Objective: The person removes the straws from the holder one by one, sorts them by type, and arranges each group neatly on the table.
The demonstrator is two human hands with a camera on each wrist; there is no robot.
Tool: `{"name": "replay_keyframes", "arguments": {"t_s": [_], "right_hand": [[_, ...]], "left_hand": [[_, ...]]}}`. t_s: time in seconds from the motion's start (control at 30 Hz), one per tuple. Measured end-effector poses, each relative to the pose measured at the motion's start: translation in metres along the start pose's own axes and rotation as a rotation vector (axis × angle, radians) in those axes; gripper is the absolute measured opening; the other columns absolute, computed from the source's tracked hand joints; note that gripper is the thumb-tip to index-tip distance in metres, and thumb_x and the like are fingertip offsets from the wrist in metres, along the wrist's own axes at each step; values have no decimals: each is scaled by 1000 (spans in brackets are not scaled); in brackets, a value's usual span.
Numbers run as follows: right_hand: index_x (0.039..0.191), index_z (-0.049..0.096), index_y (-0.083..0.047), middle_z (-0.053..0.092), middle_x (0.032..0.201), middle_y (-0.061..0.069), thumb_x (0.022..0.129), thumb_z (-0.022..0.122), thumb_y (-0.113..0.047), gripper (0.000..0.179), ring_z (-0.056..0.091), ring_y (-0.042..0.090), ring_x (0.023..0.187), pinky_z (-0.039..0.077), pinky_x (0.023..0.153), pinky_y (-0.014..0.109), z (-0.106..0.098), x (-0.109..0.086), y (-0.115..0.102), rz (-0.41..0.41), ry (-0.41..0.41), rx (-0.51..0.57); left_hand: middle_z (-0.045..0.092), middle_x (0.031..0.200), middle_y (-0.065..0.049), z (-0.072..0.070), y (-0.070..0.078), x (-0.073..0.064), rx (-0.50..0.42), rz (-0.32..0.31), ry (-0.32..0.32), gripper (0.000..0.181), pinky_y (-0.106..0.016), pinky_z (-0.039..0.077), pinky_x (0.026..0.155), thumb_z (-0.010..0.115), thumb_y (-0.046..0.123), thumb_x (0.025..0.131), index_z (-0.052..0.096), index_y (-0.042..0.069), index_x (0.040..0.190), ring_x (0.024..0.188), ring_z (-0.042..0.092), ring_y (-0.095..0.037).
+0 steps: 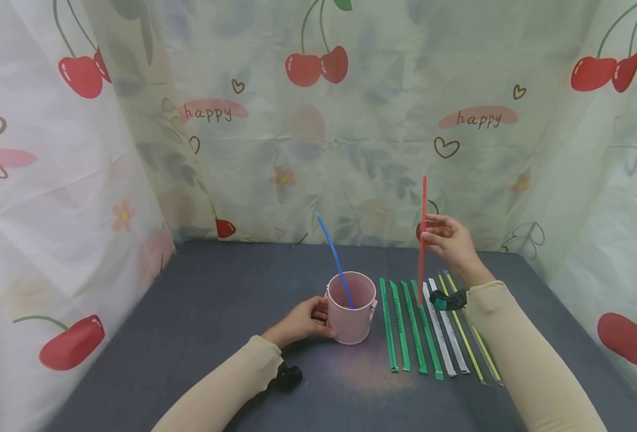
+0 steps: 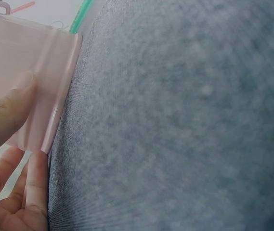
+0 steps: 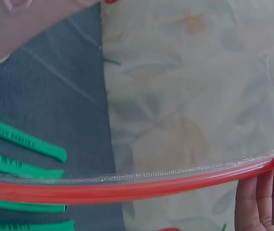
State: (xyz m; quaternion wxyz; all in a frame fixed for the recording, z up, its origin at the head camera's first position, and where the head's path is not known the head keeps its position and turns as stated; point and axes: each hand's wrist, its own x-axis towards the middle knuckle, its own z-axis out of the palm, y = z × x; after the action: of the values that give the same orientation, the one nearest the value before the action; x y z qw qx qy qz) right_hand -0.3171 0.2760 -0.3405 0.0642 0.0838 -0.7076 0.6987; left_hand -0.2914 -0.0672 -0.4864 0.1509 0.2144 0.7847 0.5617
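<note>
A small pink bucket [image 1: 349, 324] stands on the dark table, and a blue straw [image 1: 333, 249] leans up out of it. My left hand [image 1: 309, 319] grips the bucket low on its left side. In the left wrist view the thumb lies along the pink wall, with the fingers [image 2: 36, 185] at its lower edge. Above the row of straws, my right hand [image 1: 450, 240] pinches a red straw [image 1: 423, 258] near its upper part and holds it upright. The right wrist view shows that straw [image 3: 127, 191] inside a clear plastic wrapper.
Right of the bucket lies a row of wrapped straws: several green ones [image 1: 397, 318], white ones [image 1: 441, 336] and yellow ones [image 1: 466, 336]. A cherry-print curtain [image 1: 324, 144] encloses the back and sides of the table [image 1: 232, 288].
</note>
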Motion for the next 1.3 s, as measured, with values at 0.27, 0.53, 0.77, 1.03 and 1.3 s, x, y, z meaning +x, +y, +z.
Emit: {"name": "replay_keyframes", "arguments": {"t_s": [0.27,0.53,0.77,1.03,1.3], "right_hand": [[142,41,1,58,99,-1,95,60,-8,51,63,3,86,57,79,25,-11,1,6,85,10,-281],[141,42,2,63,93,-1,94,61,-5,51,64,5,82,58,80,31,-25,3,18,171,11,-394],[141,41,5,67,94,3,93,60,0,52,64,6,78,58,76,33,-33,2,25,300,14,-461],[142,40,6,65,96,10,92,59,3,53,67,10,77,59,76,34,-47,2,34,415,15,-463],[140,43,6,66,100,15,92,60,3,51,67,15,81,59,75,33,-64,1,46,499,27,-557]], "left_hand": [[61,115,-15,0,0,-1,-6,-1,1,62,-34,54,91,81,4,75,50,-3,128,102,59,-19],[61,115,-15,0,4,-4,-2,0,2,62,-34,54,91,81,4,75,50,-4,128,102,59,-19],[61,114,-14,0,1,-2,1,1,2,62,-34,54,91,81,5,75,50,-4,128,102,59,-19],[61,115,-15,-1,1,-1,-4,2,1,63,-34,54,91,81,4,75,50,-4,129,102,59,-19],[60,115,-15,0,0,0,-8,13,-1,63,-33,54,90,81,3,74,50,-4,128,101,59,-18]]}}
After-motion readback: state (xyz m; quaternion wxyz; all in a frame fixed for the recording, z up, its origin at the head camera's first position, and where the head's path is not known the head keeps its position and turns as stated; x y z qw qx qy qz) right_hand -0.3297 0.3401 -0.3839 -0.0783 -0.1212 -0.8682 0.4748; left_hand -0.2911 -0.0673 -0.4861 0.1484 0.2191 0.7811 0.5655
